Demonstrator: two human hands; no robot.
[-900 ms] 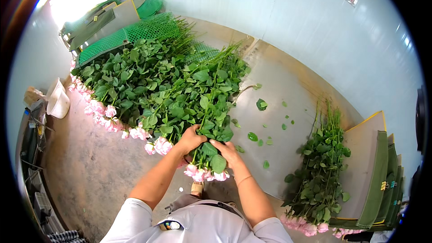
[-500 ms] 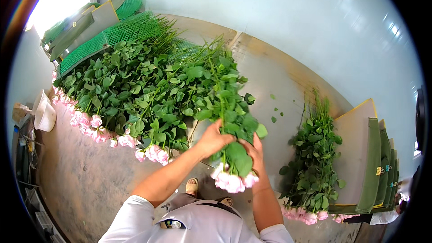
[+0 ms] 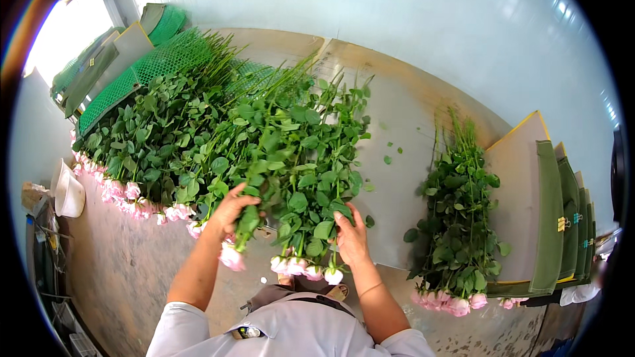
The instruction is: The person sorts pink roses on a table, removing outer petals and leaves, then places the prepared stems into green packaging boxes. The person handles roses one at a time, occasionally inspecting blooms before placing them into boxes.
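Observation:
Pink roses lie on a grey table, their blooms hanging toward me past its near edge. My left hand [image 3: 231,210] is closed on the leafy stem of a single rose [image 3: 231,258], held at the left of a small spread group of roses [image 3: 307,188]. At that group's right side, my right hand [image 3: 350,235] pinches leaves and stems just above the pale blooms [image 3: 305,268]. Foliage hides some fingertips of both hands. Farther left lies a large heap of roses [image 3: 165,125], stems pointing away from me.
Green mesh [image 3: 159,59] covers the heap's far stems. A separate rose bundle [image 3: 456,218] lies right, beside upright grey boards [image 3: 512,205] with green cloth flaps and clips. A white bucket [image 3: 69,192] stands left. Loose leaves [image 3: 388,158] dot the table [image 3: 397,125].
The bunch between my hands now lies spread on the table. My left hand has moved left with one rose; my right hand has shifted slightly left. The view has shifted a little.

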